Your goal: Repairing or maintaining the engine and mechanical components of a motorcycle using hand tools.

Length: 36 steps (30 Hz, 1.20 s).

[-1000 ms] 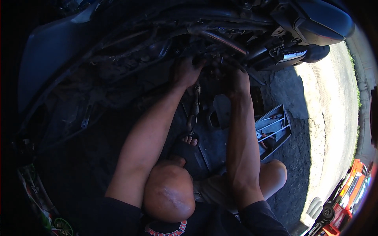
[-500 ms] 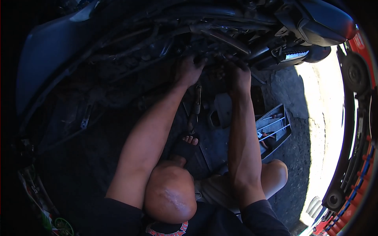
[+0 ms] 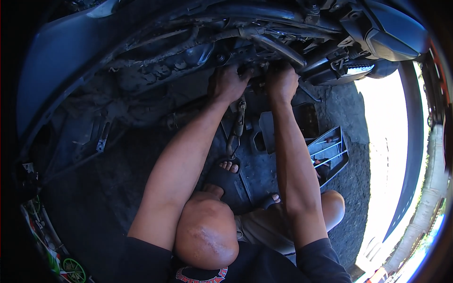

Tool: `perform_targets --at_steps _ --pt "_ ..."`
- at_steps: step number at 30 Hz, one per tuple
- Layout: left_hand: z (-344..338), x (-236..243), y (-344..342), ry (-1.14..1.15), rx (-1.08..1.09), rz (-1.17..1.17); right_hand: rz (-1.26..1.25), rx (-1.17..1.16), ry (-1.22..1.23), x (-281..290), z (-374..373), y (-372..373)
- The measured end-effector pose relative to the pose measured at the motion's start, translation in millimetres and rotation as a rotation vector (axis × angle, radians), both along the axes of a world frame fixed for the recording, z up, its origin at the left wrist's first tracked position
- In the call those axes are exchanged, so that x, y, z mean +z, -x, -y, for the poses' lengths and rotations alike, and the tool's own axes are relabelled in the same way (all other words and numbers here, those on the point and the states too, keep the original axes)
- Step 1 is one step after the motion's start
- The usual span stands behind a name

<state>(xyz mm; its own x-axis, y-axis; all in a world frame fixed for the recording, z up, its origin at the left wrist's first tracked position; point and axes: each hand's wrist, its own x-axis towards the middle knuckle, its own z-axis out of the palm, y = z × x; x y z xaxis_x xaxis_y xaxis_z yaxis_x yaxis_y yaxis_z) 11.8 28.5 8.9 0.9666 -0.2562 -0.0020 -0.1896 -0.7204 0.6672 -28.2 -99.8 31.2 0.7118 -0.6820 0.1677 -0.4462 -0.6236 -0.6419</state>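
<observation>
A motorcycle with its inner frame exposed stands before me, its dark frame tube (image 3: 278, 48) running above my hands. My left hand (image 3: 229, 84) is curled against the underside of the frame, thumb toward the right. Close beside it, my right hand (image 3: 282, 84) is closed with its back turned up, just below the tube. Dark parts lie between the two hands; what the fingers grip is hidden in shadow. Below them a side stand with a spring (image 3: 239, 123) reaches down to the floor near my foot.
An open metal tool tray (image 3: 336, 164) with rods and pliers lies right of my right forearm. Dark plastic containers (image 3: 268, 129) sit nearer the motorcycle. A large blue-grey body panel (image 3: 52, 70) curves along the left. Bright sunlit ground (image 3: 384, 141) lies at the right.
My right hand has rolled over, its back now facing up, and sits slightly further left. My left hand stays nearly in place. At the far right, the red vehicle has mostly left view.
</observation>
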Motion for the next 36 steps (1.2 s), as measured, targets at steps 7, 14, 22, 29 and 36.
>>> perform_targets --at_steps 7,14,22,29,36 --pt "0 -2 0 0.018 -0.017 0.013 -0.105 -0.009 0.006 2 3 -5" --pt "1 -5 -1 0.009 0.002 0.044 -0.226 -0.04 0.021 9 1 -8" --pt "-1 5 -1 -0.018 -0.023 -0.048 -0.245 0.005 -0.004 17 -5 -4" --pt "-2 -5 -3 0.004 -0.032 -0.017 -0.265 0.005 -0.063 22 -4 -6" --pt "-2 3 0 0.003 -0.048 0.02 -0.28 0.049 -0.196 29 1 -7"
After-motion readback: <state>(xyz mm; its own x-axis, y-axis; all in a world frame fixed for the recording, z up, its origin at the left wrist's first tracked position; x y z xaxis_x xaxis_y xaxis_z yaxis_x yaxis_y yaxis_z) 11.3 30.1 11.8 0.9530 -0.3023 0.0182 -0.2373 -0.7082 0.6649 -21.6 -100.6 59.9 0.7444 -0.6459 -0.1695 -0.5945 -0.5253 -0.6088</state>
